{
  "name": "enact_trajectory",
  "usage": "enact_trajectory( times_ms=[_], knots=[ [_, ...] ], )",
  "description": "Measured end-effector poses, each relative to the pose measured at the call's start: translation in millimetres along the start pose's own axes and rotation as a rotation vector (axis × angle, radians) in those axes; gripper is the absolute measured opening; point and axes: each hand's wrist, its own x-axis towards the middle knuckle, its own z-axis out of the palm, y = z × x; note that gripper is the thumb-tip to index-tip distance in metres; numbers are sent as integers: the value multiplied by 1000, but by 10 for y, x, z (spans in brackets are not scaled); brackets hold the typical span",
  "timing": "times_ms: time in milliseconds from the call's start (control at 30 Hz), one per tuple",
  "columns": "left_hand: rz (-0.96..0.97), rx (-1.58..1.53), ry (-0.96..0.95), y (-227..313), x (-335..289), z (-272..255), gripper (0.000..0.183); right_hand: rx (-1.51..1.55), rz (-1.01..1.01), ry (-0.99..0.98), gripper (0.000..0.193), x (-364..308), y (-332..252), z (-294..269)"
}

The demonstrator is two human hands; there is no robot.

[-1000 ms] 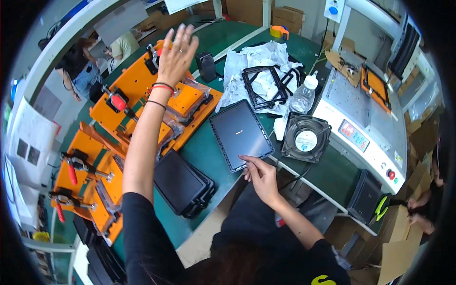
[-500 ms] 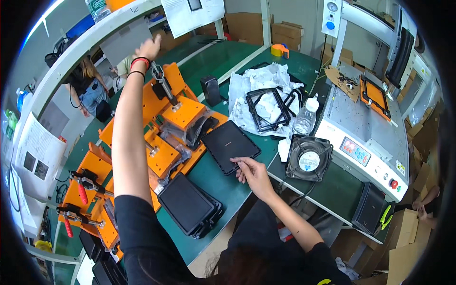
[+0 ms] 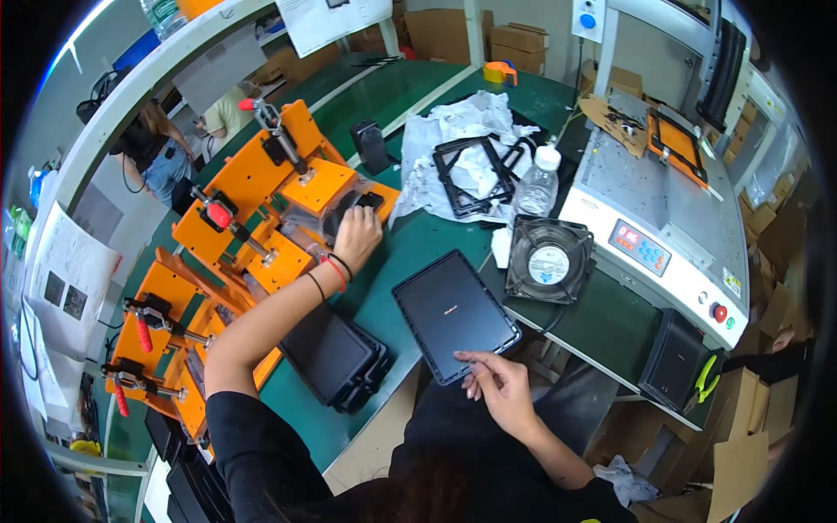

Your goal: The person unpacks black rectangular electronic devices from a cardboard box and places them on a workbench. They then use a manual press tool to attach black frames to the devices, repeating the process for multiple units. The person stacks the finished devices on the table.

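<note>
My left hand reaches to the right end of an orange clamping fixture. Its fingers curl over a black plastic part lying beside clear film; the fingertips are partly hidden. A flat black rectangular panel with a raised rim tilts near the table's front edge. My right hand pinches its lower edge between thumb and fingers. Above the fixture stand toggle clamps with red grips. Left of the panel is a stack of black panels.
Black frames lie on crumpled white sheeting, beside a clear bottle and a square fan. A grey machine with a button panel stands at right. Another orange fixture is at left. People stand beyond the bench.
My left hand has come down from the far clamp's grip to the black part on the fixture. The panel in my right hand has moved nearer to me and turned. The view has shifted slightly.
</note>
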Motion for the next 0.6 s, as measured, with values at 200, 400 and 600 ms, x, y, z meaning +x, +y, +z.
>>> enact_trajectory(
  times_ms=[200, 400, 600],
  knots=[
    [-48, -98, -60, -144, 161, 128, 10, 29, 53, 50, 24, -240, 83, -75],
    [82, -14, -81, -187, 55, 173, 19, 47, 81, 88, 23, -357, 136, -71],
    [137, 10, -55, -255, 84, 112, 23, 58, 74, 112, 22, -325, 161, -102]
  ],
)
